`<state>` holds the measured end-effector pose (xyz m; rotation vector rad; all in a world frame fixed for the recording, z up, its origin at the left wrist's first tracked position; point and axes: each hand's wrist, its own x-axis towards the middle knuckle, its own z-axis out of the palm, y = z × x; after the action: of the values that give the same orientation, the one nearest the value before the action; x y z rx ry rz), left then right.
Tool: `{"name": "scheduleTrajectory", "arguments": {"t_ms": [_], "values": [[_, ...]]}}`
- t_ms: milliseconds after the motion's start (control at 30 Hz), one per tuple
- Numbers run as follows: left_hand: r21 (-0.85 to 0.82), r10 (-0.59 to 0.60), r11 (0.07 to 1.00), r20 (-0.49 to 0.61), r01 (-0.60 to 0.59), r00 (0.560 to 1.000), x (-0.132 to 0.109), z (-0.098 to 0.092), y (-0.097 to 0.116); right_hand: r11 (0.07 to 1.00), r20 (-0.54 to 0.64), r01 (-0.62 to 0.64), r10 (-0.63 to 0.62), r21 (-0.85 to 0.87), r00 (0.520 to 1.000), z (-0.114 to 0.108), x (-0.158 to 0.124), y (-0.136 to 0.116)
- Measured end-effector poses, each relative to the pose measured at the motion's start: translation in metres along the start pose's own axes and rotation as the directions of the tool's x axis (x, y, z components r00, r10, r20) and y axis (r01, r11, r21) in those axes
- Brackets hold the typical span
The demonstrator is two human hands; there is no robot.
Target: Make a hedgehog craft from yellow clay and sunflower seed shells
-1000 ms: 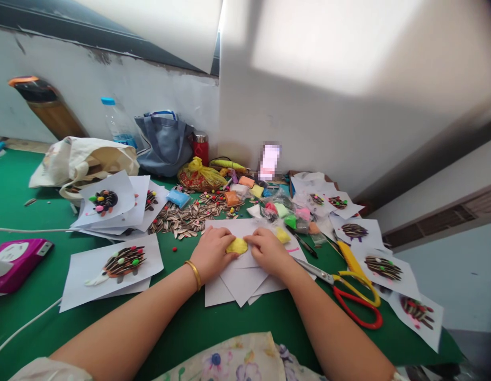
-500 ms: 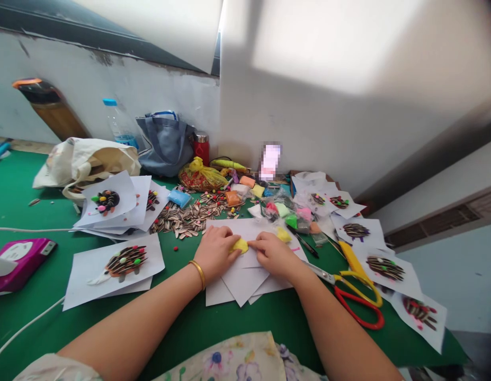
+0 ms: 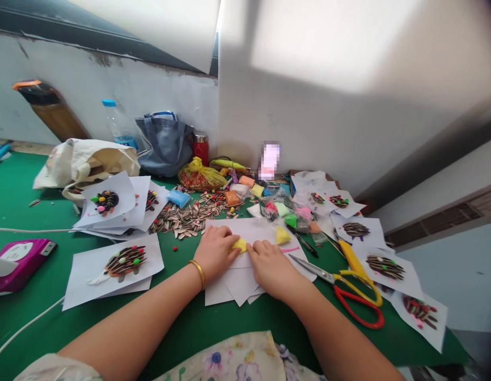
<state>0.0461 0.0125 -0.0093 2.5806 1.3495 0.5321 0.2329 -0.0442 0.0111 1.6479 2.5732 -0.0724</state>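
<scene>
A flattened piece of yellow clay (image 3: 240,245) lies on a white sheet of paper (image 3: 255,227) in front of me. My left hand (image 3: 215,253) is curled over the sheet, its thumb and forefinger closed at the clay's left side. From the right, my right hand (image 3: 272,267) presses its bunched fingertips against the clay's edge; its thumb is mostly hidden. Beyond the right hand, a second yellow clay lump (image 3: 283,235) sits near a thin pink strip (image 3: 291,250). More white sheets (image 3: 217,293) lie beneath, fanned out.
Scissors (image 3: 340,286) with red and yellow handles lie right, near a black pen (image 3: 308,244). Sunflower seeds (image 3: 185,217) and bagged coloured clay (image 3: 233,198) are piled ahead. Seed hedgehog pictures (image 3: 124,264) lie on both sides. A magenta power strip (image 3: 23,262) is left.
My right hand has shifted slightly left and down, its extended forefinger now folded in with the other fingers at the clay. The left hand stays in place.
</scene>
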Motion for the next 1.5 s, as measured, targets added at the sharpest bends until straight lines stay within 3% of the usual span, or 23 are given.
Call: {"name": "scheduleTrajectory", "arguments": {"t_ms": [167,300,433,733,1500], "values": [[-0.02,0.007,1.0,0.012,-0.007,1.0,0.0,0.001,-0.002,0.996,-0.076,-0.026,0.033,0.089,0.997,-0.002,0.001,0.008],[-0.047,0.026,0.999,0.039,-0.024,0.999,0.0,0.0,-0.006,0.958,-0.169,-0.039,0.09,0.284,0.981,0.007,0.019,0.024],[-0.117,0.04,0.993,0.094,-0.029,0.995,0.0,-0.004,-0.015,0.913,-0.179,-0.002,0.082,0.408,0.98,0.018,0.039,0.034],[-0.218,0.111,0.974,0.207,-0.065,0.972,0.0,-0.014,-0.034,0.907,-0.215,-0.019,0.12,0.422,0.969,0.021,0.045,0.023],[-0.205,0.114,0.976,0.179,-0.076,0.977,0.0,-0.01,-0.032,0.93,-0.312,-0.088,0.207,0.357,0.927,0.024,0.054,-0.012]]}}
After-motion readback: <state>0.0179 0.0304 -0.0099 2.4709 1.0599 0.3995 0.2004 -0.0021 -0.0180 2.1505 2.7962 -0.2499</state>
